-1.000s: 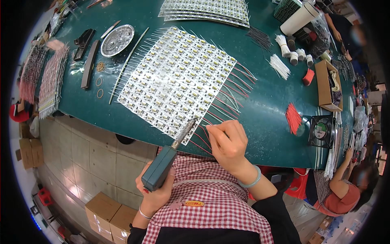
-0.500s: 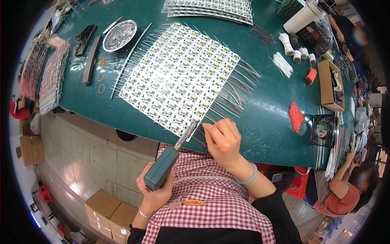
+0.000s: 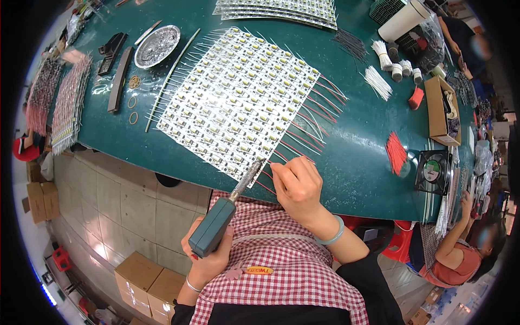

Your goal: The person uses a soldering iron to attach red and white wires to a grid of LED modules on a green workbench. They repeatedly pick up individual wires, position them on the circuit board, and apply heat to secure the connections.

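Note:
My left hand (image 3: 210,259) is closed around the dark green body of a soldering gun (image 3: 213,227). Its metal tip points up and right, reaching the near right edge of a white circuit board panel (image 3: 233,100). Rows of small yellowish parts cover this panel, which lies tilted on the table. Beside the tip, my right hand (image 3: 299,187) is closed in a pinch at the panel's edge, on what looks like the end of a thin wire. Red and white wires (image 3: 319,111) stick out along the panel's right side; pale ones line its left side.
An oval metal dish (image 3: 157,47), a dark bar (image 3: 120,79) and rubber bands (image 3: 133,102) lie to the left. More panels (image 3: 276,12) are stacked at the back. Rightward are red wires (image 3: 396,154), white wires (image 3: 377,83), a small fan (image 3: 433,171) and a cardboard box (image 3: 441,111).
Both hands, the soldering gun and the panel keep nearly the same places, with only a slight shift of the view. At the far right, a co-worker's arm has lifted a little.

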Available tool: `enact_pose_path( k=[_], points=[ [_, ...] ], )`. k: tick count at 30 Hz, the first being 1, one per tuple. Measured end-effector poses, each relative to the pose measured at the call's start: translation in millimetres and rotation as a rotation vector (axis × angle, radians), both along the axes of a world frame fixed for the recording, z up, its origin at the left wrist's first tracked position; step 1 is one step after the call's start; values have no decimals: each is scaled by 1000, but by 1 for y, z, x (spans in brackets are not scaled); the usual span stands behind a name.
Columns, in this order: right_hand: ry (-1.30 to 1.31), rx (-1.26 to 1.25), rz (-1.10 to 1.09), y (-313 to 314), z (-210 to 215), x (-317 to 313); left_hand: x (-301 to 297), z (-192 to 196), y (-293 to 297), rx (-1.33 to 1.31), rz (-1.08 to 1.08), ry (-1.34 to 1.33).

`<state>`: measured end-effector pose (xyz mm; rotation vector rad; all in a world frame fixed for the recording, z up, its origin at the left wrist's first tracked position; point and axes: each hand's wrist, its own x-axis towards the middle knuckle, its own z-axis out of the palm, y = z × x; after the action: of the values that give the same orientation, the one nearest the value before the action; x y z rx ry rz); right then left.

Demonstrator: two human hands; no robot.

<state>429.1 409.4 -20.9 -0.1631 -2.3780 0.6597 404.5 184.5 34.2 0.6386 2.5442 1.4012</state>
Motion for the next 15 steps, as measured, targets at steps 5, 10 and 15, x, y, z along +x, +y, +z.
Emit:
enact_pose_path(
  k=[5,10,15],
  points=[
    [1,-8,-1,1,0,0,1,3,1,-10,14,-18],
    [-14,-23,-4,1,3,0,2,4,6,58,63,-39],
    [-17,-48,5,4,10,8,-3,3,5,140,125,-79]
  ],
)
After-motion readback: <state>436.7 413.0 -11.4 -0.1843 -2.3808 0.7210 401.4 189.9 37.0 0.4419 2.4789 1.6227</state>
